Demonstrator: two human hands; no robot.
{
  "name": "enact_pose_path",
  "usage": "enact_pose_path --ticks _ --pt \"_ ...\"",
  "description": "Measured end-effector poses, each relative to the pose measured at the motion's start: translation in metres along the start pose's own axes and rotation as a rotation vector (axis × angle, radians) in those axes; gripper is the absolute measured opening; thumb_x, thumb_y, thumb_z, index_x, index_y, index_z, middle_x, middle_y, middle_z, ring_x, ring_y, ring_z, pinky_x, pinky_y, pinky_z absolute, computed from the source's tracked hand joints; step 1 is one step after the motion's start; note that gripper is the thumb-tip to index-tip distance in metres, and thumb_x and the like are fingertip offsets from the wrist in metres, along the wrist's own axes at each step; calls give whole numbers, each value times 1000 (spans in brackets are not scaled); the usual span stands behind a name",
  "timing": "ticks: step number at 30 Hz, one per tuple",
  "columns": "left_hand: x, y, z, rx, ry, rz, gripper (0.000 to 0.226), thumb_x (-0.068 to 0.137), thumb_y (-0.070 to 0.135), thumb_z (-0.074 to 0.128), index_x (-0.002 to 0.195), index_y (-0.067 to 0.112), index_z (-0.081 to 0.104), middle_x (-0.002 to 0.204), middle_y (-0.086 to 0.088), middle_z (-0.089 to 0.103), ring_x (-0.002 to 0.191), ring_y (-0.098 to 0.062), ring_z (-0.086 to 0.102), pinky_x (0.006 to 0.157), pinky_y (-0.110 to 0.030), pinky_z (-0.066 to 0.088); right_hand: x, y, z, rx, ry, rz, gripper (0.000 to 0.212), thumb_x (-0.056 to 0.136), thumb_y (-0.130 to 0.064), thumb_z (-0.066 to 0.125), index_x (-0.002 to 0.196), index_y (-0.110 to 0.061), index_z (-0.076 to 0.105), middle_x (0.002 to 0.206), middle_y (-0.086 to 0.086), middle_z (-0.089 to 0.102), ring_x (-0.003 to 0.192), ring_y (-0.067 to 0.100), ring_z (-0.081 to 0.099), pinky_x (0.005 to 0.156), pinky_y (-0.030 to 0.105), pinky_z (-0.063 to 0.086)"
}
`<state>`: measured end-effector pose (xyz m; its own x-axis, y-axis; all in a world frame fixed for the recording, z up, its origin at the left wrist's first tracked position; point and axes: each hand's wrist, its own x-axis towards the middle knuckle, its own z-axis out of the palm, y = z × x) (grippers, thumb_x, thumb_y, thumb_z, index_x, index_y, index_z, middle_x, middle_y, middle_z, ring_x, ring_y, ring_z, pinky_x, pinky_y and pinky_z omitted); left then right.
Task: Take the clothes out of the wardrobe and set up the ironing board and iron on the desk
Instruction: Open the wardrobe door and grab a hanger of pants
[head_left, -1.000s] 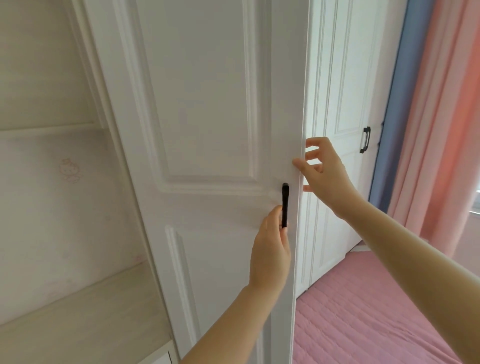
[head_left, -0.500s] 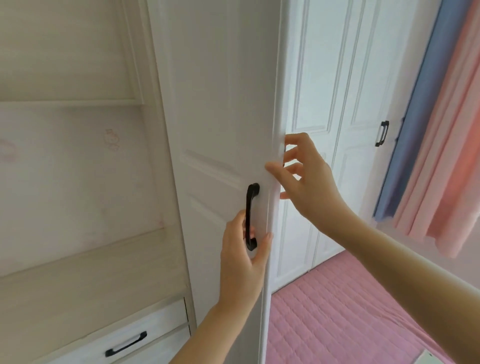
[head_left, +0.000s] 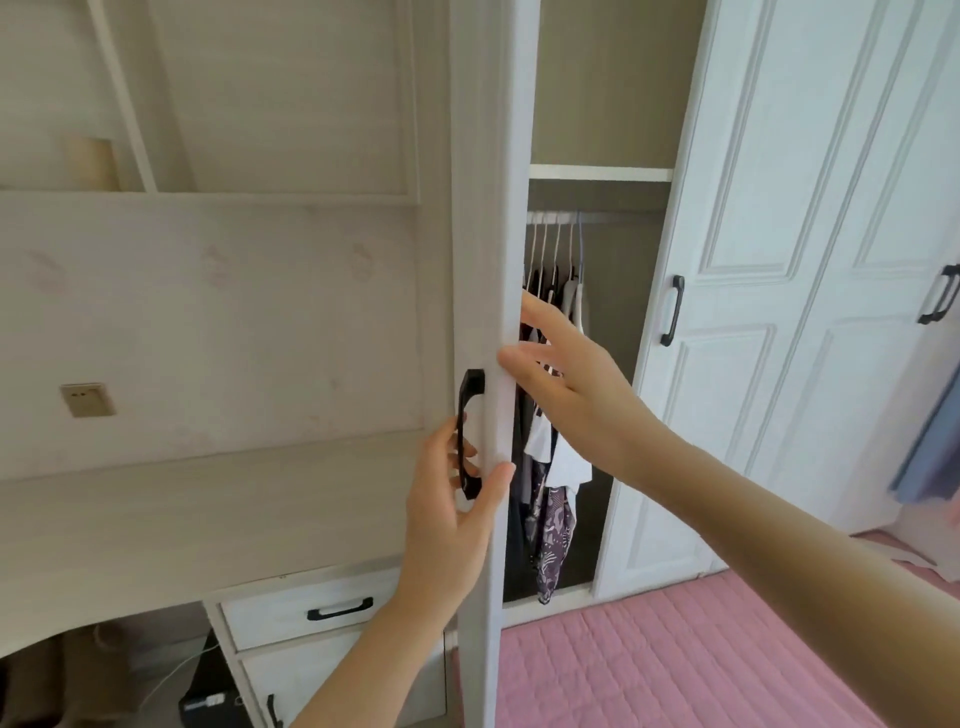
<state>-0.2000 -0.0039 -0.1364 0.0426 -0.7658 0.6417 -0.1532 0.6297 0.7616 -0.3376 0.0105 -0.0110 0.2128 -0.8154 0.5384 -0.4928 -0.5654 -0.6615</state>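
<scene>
At centre frame the wardrobe door (head_left: 485, 260) stands swung out, seen almost edge-on. The left hand (head_left: 447, 514) makes a loose grip on the black door handle (head_left: 469, 434): fingers curl behind the bar, and the thumb presses the door's front edge just below it. The right hand (head_left: 566, 395) lies spread against the door's free edge a little higher, thumb on the near face and fingers reaching past it towards the inside; that grip is wide and closes on nothing.

The clothes (head_left: 553, 467) hang right of centre on hangers from a rail (head_left: 587, 217) inside the open compartment, directly behind the right hand's fingers and apart from both hands, none of them touched. White, dark and purple-patterned garments show. The table (head_left: 182, 519) fills the lower left, its top bare, with drawers (head_left: 311, 613) beneath it. A pink bed cover (head_left: 675, 654) lies at lower right.

Half a second ago the door still covered the compartment and no clothing showed; now the gap is open to the shelf above the rail. The door's face has turned from view to a narrow edge. Both hands keep their places on handle and edge, and more of the table and drawers has come into sight.
</scene>
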Motion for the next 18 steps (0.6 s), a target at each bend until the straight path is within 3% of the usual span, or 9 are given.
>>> enact_pose_path --ticks 3,9,12,18 --pt "0 0 -13 -25 44 -53 40 85 49 58 123 50 46 102 14 58 97 -13 60 83 -31 54 6 0 14 -66 -28 -31 61 95 -46 46 149 -37 20 151 -20 31 132 6 41 106 33 39" --pt "-2 1 -36 -24 28 -91 34 89 42 58 119 52 45 111 30 60 103 5 60 76 -7 47 15 1 37 -92 8 -112 67 89 -59 39 148 -36 18 150 -13 31 121 0 48 103 37 44" --pt "-5 5 -33 -33 27 -101 33 88 44 55 119 50 45 111 33 61 102 7 60 75 -4 46 15 5 36 -91 15 -127 70 87 -61 38 148 -34 19 150 -12 31 118 -3 47 102 35 45" --pt "-10 7 -24 -21 99 -113 37 90 43 56 126 45 46 110 34 61 102 7 61 76 -3 45 14 6 31 -104 -2 -150 64 93 -52 42 149 -31 18 152 -9 30 123 6 50 102 38 46"
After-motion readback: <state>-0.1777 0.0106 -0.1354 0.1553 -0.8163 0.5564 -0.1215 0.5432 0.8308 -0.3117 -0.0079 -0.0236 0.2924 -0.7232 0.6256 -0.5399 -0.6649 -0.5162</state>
